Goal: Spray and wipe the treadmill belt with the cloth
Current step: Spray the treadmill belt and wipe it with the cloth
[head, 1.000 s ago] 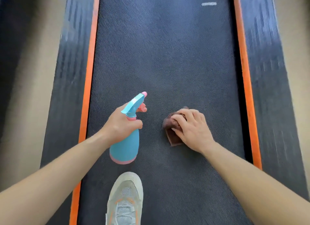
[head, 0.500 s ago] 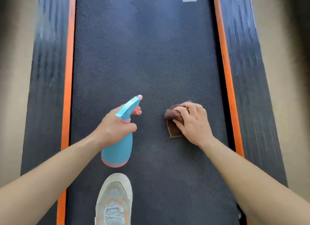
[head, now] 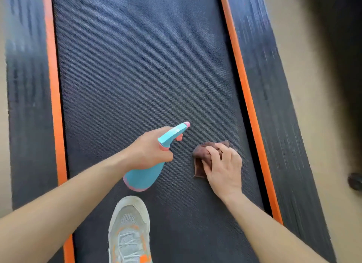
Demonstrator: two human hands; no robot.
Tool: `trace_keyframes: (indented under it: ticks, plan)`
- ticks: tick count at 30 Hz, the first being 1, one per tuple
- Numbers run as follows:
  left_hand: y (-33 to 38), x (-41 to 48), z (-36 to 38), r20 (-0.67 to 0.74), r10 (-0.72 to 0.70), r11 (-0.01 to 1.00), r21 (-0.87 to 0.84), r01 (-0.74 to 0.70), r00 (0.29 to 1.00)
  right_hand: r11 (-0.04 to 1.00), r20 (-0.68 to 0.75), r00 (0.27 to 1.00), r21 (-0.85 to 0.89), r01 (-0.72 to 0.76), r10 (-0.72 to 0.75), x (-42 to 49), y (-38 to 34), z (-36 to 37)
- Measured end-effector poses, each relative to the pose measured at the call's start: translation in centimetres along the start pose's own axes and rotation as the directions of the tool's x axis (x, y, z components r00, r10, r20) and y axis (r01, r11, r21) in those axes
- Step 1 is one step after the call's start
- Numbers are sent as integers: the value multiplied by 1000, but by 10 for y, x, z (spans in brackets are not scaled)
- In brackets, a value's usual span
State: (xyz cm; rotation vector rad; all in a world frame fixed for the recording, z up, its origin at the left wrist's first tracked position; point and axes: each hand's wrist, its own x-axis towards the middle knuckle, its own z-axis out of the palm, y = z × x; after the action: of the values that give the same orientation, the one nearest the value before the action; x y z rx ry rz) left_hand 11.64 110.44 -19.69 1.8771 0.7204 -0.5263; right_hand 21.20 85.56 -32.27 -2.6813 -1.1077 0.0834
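Overall, treadmill belt (head: pixel 141 76) filled most of the view, dark textured surface running lengthwise between two orange edge strips (head: pixel 242 82), w/ black side rails (head: pixel 274 86) outboard and pale floor (head: pixel 293 37) beyond. Person's shoe (head: pixel 129 229) stood on the belt at the near end, approx. centre.

Left hand (head: pixel 148 151) held the blue spray bottle (head: pixel 145 174) above the belt, fingers wrapped tight round its neck, one finger at the trigger, nozzle pointing away up the belt. Right hand (head: pixel 223 164) lay flat on the brown cloth (head: pixel 201 160), fingers bent over and pressing it onto the belt, right of centre, near the right strip.

Progress, as a judgement: early to mid. Cloth was on the belt in a wiping position; no clear wet patch or spray mist visible, so sprayed area could not be confirmed. Whole far stretch of belt looked yet to be done.

Limits: belt's far end cut off at top; cloth mostly under the hand; rails and top-right corner blurred; small dark item (head: pixel 355 181) at right edge unidentifiable.
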Motion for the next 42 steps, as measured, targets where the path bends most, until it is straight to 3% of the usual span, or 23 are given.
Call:
trace_keyframes:
  ticks: [8, 18, 24, 32, 38, 42]
  plan:
    - [37, 20, 37, 77, 73, 991, 109, -81, 994, 976, -28, 977, -28, -214, 214, -41, -4, -12]
    - [31, 13, 51, 66, 35, 947, 318, -54, 997, 974, -53, 973, -24, -227, 225, -56, -3, -11]
    - [13, -4, 48, 167, 0, 966, 254, -43, 986, 970, -36, 970, -36, -241, 240, -56, -5, -14]
    - [-15, -23, 35, 80, -65, 984, 171, 50, 995, 978, -54, 977, -20, -207, 206, -48, 0, -8]
    - [-17, -18, 17, 25, -60, 996, 63, 58, 998, 996, -87, 992, -7, -88, 87, 64, 25, -6]
    - [-14, -7, 9, -36, -24, 998, 54, 26, 999, 995, -106, 991, -52, -87, 81, 124, 27, -5]
